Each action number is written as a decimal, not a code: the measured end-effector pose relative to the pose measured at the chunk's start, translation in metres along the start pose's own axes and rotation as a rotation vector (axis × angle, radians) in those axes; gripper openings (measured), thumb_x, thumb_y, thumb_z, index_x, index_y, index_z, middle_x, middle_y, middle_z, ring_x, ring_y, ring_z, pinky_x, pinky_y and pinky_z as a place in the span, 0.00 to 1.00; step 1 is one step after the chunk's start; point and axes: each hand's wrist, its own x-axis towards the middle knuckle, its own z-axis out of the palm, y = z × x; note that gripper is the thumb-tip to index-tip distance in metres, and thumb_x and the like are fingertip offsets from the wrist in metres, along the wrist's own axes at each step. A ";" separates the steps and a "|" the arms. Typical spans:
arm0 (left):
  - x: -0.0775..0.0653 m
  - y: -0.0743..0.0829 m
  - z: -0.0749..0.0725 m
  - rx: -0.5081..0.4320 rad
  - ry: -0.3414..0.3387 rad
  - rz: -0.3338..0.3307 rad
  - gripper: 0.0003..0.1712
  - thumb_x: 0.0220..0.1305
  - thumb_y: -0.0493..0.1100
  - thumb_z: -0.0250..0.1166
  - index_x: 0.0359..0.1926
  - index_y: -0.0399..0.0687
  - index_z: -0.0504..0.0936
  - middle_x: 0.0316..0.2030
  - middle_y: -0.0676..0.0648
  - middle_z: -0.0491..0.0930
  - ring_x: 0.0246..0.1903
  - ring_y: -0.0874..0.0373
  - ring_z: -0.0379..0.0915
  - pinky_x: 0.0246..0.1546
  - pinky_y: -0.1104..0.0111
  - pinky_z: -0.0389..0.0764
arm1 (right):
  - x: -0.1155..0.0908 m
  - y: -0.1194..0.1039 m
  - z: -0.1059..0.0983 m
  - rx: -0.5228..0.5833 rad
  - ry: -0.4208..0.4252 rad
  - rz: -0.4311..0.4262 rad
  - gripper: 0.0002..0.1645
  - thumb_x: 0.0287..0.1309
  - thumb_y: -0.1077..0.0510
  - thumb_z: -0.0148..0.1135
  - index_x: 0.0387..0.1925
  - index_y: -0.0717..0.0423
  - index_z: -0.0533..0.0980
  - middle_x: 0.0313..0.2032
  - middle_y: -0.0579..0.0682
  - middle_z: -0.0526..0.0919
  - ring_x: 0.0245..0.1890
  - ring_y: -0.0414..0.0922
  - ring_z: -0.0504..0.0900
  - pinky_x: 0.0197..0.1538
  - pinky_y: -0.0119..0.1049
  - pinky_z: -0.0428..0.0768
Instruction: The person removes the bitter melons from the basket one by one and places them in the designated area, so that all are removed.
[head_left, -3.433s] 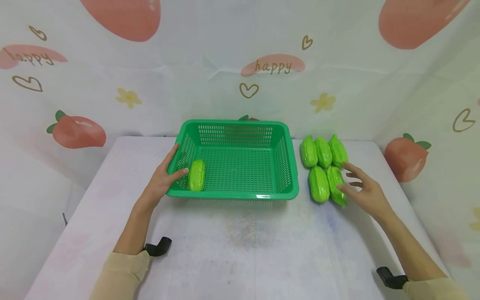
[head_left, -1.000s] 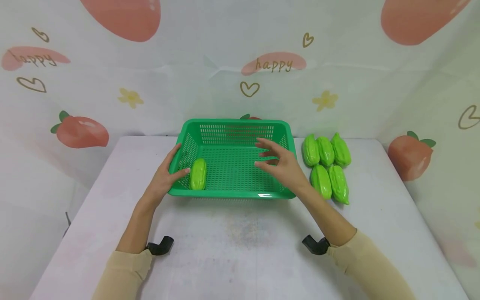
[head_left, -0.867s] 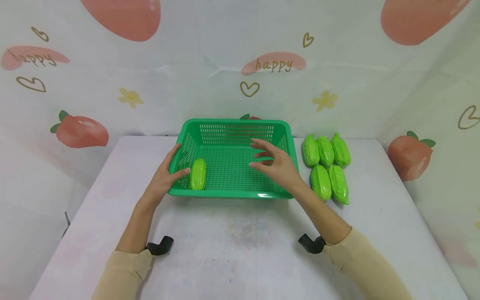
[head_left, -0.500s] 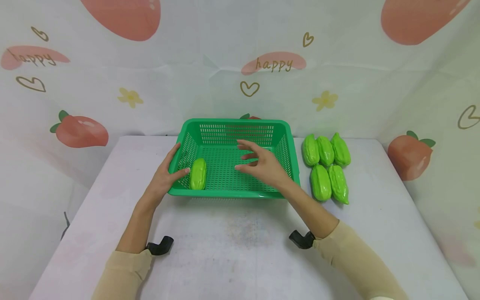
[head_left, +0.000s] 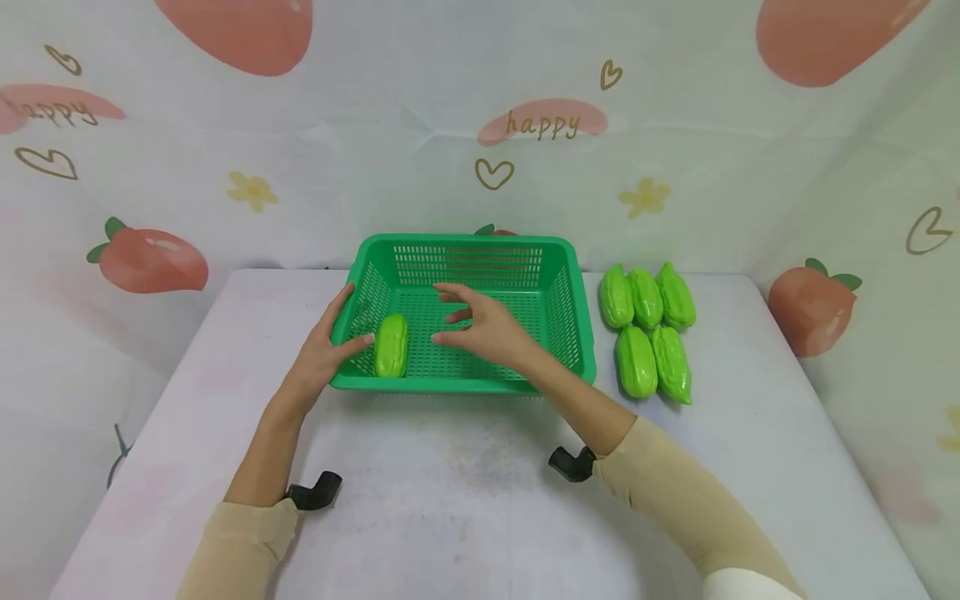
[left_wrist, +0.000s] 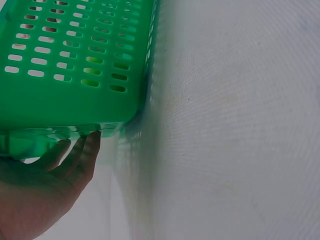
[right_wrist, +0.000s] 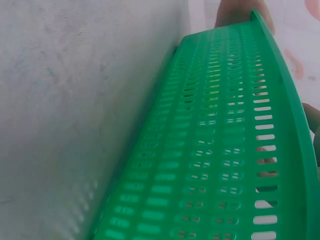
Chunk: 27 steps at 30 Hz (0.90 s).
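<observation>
A green slotted plastic basket (head_left: 457, 386) stands at the middle of the table's far side. My left hand (head_left: 315, 360) grips its left rim, thumb over the inside and fingers against the outer wall; the left wrist view shows those fingers (left_wrist: 89, 155) on the basket wall (left_wrist: 70, 102). One glossy, ridged, light-green fruit (head_left: 391, 346) lies inside the basket, just right of the left thumb. Above the basket's middle hangs my right hand (head_left: 487, 333), loosely curved with nothing between thumb and fingers. In the right wrist view, the basket's front wall (right_wrist: 220, 125) hides most of it.
Several more ridged green fruits lie in two rows right of the basket, among them a front one (head_left: 637, 362) and a pointed one (head_left: 672, 364). A printed cloth backdrop (head_left: 420, 192) rises behind the white table (head_left: 465, 517).
My right hand has left the fruits at the right and travelled left over the basket, closer to the fruit inside. The left hand stays on the rim.
</observation>
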 end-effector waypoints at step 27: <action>-0.004 0.000 -0.001 0.031 -0.005 0.015 0.50 0.69 0.46 0.62 0.78 0.76 0.39 0.78 0.47 0.41 0.74 0.40 0.42 0.68 0.37 0.48 | 0.053 -0.008 0.041 -0.196 -0.215 0.102 0.58 0.55 0.52 0.74 0.78 0.52 0.50 0.71 0.63 0.63 0.62 0.56 0.75 0.56 0.45 0.78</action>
